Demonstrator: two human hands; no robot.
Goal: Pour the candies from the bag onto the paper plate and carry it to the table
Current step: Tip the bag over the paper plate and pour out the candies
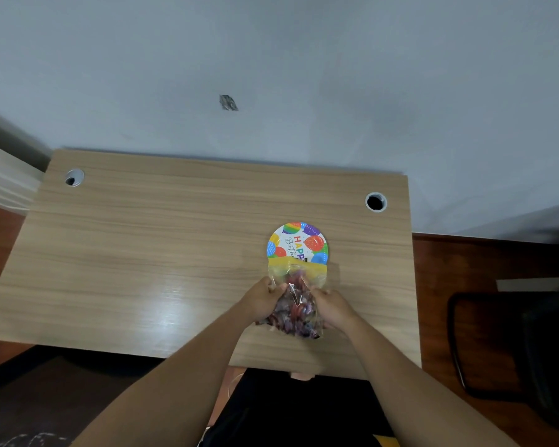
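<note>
Left hand: my left hand (265,296) is closed on the left side of the bag (296,301), fingers curled round the clear plastic about halfway up.
Right hand: my right hand (331,306) grips the right side of the bag in the same way, fingers wrapped in, thumb on the near face.
Bag: clear plastic with a yellow band (296,264) across its far end; it lies between my two hands, pointing away from me, its near end low over the table (142,253).
Bag mouth: the yellow end overlaps the near edge of the plate (299,241); I cannot tell whether it is open or sealed.
Candies: the candies (299,312) are inside the bag, a dark red and purple mass bunched mostly toward the near end; single pieces are too blurred to make out.
Plate: round paper plate with coloured balloons and "HAPPY Birthday" lettering, flat on the table just beyond my hands, right of centre; the part I can see carries no candies.
Table: light wood grain, with two round cable holes, one (74,178) at the far left corner and one (375,201) at the far right.
Wall: a pale wall (304,75) rises behind the table, with a small dark mark (228,102) on it.
Chair: a dark chair (513,343) stands to my right, well apart from the table edge, on a reddish-brown floor (433,262).
</note>
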